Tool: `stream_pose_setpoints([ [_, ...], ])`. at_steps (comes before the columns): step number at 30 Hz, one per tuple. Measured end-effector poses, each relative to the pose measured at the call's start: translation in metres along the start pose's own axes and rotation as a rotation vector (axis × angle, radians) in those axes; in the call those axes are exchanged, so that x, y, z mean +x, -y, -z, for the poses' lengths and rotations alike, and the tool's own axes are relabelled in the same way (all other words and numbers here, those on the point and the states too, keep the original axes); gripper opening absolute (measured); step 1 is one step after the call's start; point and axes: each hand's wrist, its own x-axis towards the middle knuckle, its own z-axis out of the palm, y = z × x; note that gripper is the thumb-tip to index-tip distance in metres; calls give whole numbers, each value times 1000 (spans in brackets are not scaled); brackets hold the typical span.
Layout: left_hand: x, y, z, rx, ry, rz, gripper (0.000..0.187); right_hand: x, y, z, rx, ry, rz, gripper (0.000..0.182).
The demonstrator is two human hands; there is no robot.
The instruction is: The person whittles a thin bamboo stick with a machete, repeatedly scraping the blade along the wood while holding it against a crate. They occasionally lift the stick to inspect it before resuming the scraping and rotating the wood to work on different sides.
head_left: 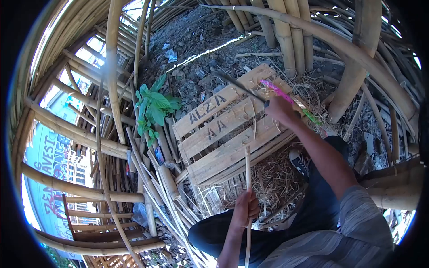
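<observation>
My left hand is closed around a thin, pale bamboo stick, which stands nearly upright in front of my lap. My right hand is wrapped round the handle of a long knife. Its dark, narrow blade points up and to the left, over a slatted wooden crate with black stencilled letters. A thin curled shaving rises near the stick's upper end. Beside my right hand lies a pink and green strip on the crate's right part.
Cut bamboo strips lie along the left of my legs. A leafy green plant grows past the crate. Thick bamboo posts stand at the back, and a bent bamboo pole crosses the upper right. Shavings litter the ground.
</observation>
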Motion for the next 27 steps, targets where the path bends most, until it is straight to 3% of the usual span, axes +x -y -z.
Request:
stream_pose_setpoints([
  [1, 5, 1, 8, 3, 74, -14, 37, 1, -9, 6, 8, -10, -11, 24],
  [3, 8, -8, 18, -84, 171, 27, 36, 9, -13, 22, 392, -2, -29, 19],
  [4, 9, -13, 21, -177, 261, 69, 36, 5, -6, 28, 372, -5, -7, 19],
  [6, 12, -17, 26, -253, 277, 56, 36, -21, 5, 27, 1039, 175, -76, 14],
  [9, 15, -14, 33, -410, 478, 32, 37, -55, 29, 35, 1235, 375, -163, 16],
  [13, 14, -16, 31, -432, 495, -27, 37, -71, 50, 34, 1061, 442, 27, 18],
  [15, 14, -20, 24, -303, 282, -84, 37, -73, 56, 28, 962, 459, 146, 18],
  [17, 17, -21, 17, -207, 225, -124, 37, -77, 59, 16, 844, 385, 301, 16],
  [21, 22, -36, 1, -4, 146, -129, 35, -84, 65, 13, 861, 497, 297, 13],
  [24, 25, -50, 2, 98, 152, -67, 30, -83, 62, 17, 815, 455, 310, 14],
  [26, 30, -66, -8, 358, 8, -154, 29, -82, 59, 15, 802, 426, 293, 13],
  [27, 33, -77, -9, 533, 29, -199, 30, -82, 58, 16, 774, 376, 314, 14],
])
